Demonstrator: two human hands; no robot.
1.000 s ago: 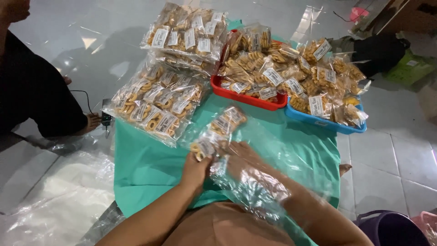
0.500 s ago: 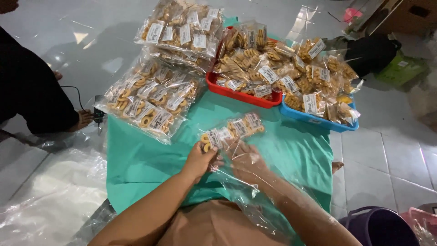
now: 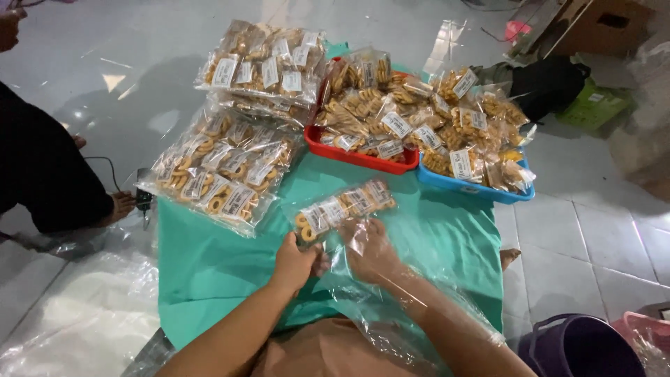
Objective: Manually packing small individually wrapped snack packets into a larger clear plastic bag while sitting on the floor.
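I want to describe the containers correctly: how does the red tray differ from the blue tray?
The red tray sits left, beside the big filled bags; the blue tray sits right, at the green cloth's edge. The red tray lies farther from the person; the blue tray reaches nearer. Both are heaped with small labelled snack packets.

Snack pkts (image 3: 345, 204) now deeper in clear bag (image 3: 391, 293)

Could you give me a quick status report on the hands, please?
Left hand grips clear bag edge. Right hand inside bag, behind snack packets. Nothing blocking.
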